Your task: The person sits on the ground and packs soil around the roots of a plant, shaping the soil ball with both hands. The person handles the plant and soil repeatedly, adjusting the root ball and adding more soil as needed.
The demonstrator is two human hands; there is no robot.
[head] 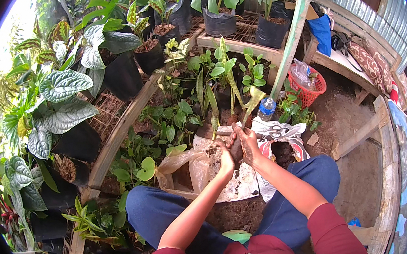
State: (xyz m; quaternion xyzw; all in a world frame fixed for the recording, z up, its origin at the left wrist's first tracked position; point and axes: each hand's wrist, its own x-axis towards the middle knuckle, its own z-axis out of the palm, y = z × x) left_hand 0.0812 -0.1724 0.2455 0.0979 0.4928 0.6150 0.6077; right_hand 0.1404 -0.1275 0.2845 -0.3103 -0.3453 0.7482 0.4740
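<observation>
Before my seated body, my left hand (227, 157) and my right hand (248, 142) close from both sides around a dark clump of soil (236, 149). A pale green mottled plant cutting (252, 103) rises from between my hands. Beneath them lies a white sack (244, 182) strewn with soil crumbs. Just to the right, a pair of scissors (274, 131) rests on an open printed sack (297, 132) with dark soil (283, 152) inside. A crumpled clear plastic bag (177, 165) lies to the left. Behind my hands, a flat dark tool handle (226, 133) is partly hidden.
A water bottle (266, 109) stands beyond the scissors, near a red plastic basket (307, 84) and a green wooden post (296, 31). Leafy plants crowd the left and front. Black bags of plants (219, 23) stand on wood-framed racks (124, 120). A wooden bench (350, 70) is at the right.
</observation>
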